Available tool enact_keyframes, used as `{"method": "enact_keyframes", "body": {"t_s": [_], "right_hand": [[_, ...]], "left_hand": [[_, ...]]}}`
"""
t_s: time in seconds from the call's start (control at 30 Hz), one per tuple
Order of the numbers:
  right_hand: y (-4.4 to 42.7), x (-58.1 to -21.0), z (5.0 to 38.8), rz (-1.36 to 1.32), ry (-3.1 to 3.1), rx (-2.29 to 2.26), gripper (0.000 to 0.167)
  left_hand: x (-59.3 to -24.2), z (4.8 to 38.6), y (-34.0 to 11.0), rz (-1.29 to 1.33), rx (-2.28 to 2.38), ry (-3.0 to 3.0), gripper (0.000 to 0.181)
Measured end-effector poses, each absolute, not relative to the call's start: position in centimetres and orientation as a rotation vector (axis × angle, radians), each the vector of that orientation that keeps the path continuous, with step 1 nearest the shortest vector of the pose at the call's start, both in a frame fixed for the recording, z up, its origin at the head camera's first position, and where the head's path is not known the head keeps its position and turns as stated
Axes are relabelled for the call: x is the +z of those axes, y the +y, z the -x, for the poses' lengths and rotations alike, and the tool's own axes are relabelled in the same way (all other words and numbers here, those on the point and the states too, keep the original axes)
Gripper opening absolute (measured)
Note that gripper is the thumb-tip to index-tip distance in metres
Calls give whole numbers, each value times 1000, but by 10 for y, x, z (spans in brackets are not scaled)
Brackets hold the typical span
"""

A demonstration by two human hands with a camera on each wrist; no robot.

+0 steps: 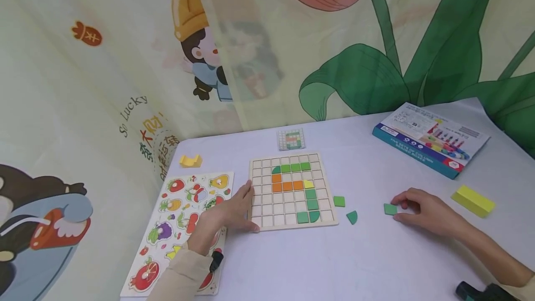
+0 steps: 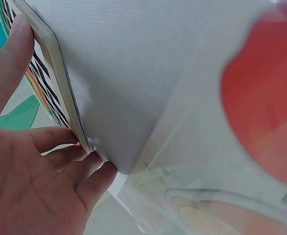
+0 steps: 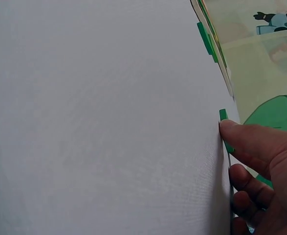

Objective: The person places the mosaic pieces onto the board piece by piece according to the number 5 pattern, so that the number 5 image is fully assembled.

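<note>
A wooden grid board (image 1: 267,208) lies on the table, with green, orange and yellow tiles laid in a stepped line across its squares. My left hand (image 1: 234,210) rests against the board's left edge, fingers extended and thumb near the lower left corner; the left wrist view shows the fingertips (image 2: 97,164) touching that edge. To the right of the board, my right hand (image 1: 426,212) pinches a small green square tile (image 1: 390,209) at table level. Between hand and board lie another green square tile (image 1: 339,201) and a green quarter-round tile (image 1: 352,217).
A small pattern card (image 1: 291,139) lies behind the board. On the left are a fruit picture board (image 1: 167,250), partly under my left arm, and a yellow arched block (image 1: 190,161). A yellow block (image 1: 473,201) and a flat box (image 1: 430,138) lie on the right.
</note>
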State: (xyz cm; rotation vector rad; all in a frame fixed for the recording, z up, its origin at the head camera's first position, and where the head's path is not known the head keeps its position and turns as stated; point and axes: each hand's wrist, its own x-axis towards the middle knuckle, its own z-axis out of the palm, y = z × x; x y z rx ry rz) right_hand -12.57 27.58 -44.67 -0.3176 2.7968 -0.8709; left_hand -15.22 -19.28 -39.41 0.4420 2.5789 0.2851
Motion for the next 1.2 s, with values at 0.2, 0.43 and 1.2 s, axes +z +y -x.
{"method": "enact_keyframes", "body": {"t_s": [0.2,0.43,1.2], "right_hand": [[269,-447,130,352,2817,-872,39],[224,-437,147,383,2803,-957,35],[57,-437,140,834,2762,-957,16]], "left_hand": [[-394,152,-192,-445,270,2581,105],[-394,152,-193,-427,278,2578,106],[-396,152,-195,-431,295,2574,107]]}}
